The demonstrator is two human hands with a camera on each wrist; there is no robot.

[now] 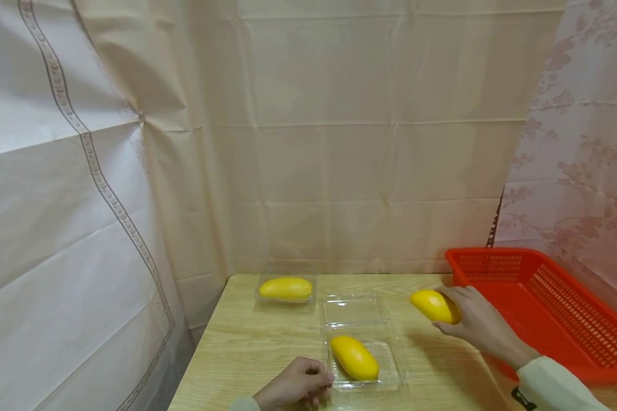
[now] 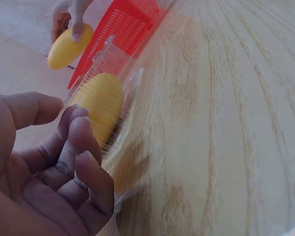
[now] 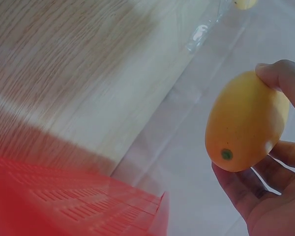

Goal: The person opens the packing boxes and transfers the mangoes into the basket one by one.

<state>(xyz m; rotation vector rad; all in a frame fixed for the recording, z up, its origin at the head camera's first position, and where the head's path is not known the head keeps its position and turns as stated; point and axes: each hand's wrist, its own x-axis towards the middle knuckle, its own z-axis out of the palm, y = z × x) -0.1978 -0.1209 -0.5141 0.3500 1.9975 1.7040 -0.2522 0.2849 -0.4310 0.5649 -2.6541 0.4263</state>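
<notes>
My right hand (image 1: 474, 321) grips a yellow mango (image 1: 435, 306) above the table, between the clear box and the red basket. In the right wrist view, thumb and fingers close round this mango (image 3: 247, 121), whose green stem spot shows. A clear plastic clamshell box (image 1: 388, 365) lies with its lid (image 1: 353, 311) folded back. Inside its near half rests a second mango (image 1: 355, 358), slanted. At that box's front left corner, my left hand (image 1: 297, 381) pinches the rim between thumb and index finger, the other fingers curled.
Another clear box (image 1: 312, 302), holding a mango (image 1: 285, 289), stands at the table's back left. A red perforated basket (image 1: 499, 274) stands at the right. Cloth (image 1: 339, 142) hangs behind the wooden table (image 1: 236, 342) and along both sides.
</notes>
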